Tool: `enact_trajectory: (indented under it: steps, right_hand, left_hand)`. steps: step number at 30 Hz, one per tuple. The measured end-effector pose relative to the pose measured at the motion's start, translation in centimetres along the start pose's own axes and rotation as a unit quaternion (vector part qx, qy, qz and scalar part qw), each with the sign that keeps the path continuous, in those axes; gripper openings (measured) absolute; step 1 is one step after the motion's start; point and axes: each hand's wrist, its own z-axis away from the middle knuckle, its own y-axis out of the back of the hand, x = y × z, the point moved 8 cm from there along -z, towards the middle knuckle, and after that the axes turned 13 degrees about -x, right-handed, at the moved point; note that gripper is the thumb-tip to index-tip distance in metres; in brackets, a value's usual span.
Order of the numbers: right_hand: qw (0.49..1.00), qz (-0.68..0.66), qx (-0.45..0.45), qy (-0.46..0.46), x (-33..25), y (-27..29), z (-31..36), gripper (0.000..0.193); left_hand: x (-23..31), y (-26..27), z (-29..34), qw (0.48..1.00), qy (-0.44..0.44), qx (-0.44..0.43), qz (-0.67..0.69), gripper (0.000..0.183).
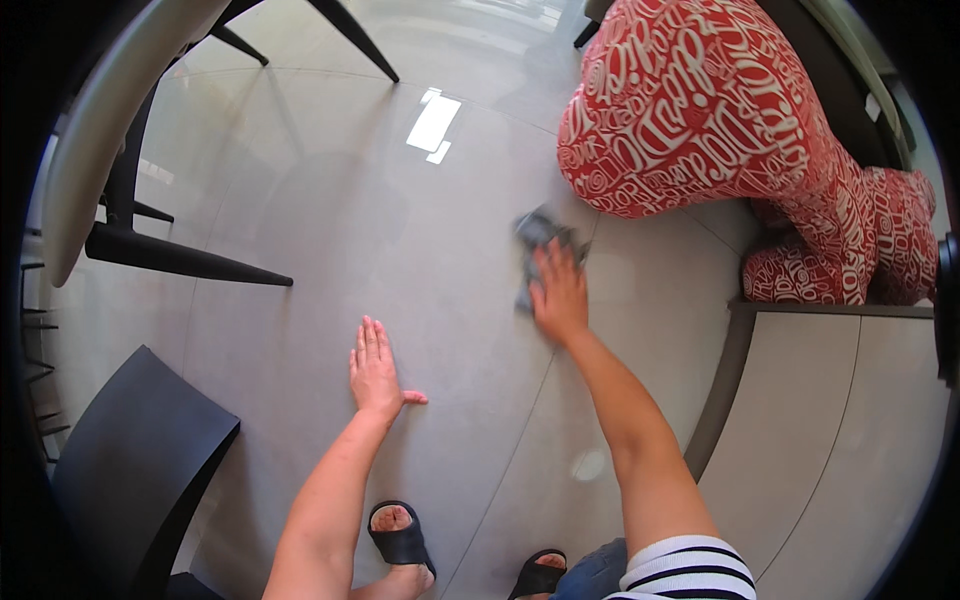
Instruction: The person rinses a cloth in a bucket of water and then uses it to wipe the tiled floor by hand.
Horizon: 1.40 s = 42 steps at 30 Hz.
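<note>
Grey cloth (537,229) on flr (440,250), under R hand (562,302) & poking out fwd-left, long axis approx fore-aft. R grip blurred, can't tell. L hand (375,378) flat, fingers straight, farther off.

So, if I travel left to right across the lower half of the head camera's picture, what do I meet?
Dark panel → left hand, palm down on the floor → right hand on a grey cloth → pale panelled unit.
</note>
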Motion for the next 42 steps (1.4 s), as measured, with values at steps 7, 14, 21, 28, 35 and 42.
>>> enact_trajectory:
  steps: [7,14,21,28,35,42]
  right_hand:
    - [0.994,-0.046,0.038,0.094,-13.3,-1.5,-10.4,0.064]
    - [0.949,-0.059,-0.14,0.277,-9.1,-2.4,-1.2,0.063]
    - [0.99,-0.051,0.097,-0.086,-5.9,0.3,-7.8,0.062]
    - [0.916,-0.122,-0.187,0.335,-15.7,-4.3,10.9,0.063]
    - [0.952,0.003,0.092,-0.292,18.1,2.3,11.6,0.072]
    - [0.999,-0.032,-0.023,0.012,12.2,2.8,7.3,0.065]
  left_hand:
    - [1.7,-0.4,-0.8,1.0,-0.019,-0.011,0.019,0.156]
    - [-0.5,-0.2,-0.3,1.0,0.022,-0.02,0.005,0.157]
    - [1.7,-0.1,-1.5,1.0,-0.015,0.002,-0.01,0.162]
    - [-0.3,0.7,-0.2,0.998,0.045,-0.037,-0.034,0.158]
    - [17.9,-2.7,-1.0,0.977,-0.161,-0.05,-0.13,0.153]
    - [30.0,-5.4,-1.1,0.977,-0.105,-0.157,-0.104,0.17]
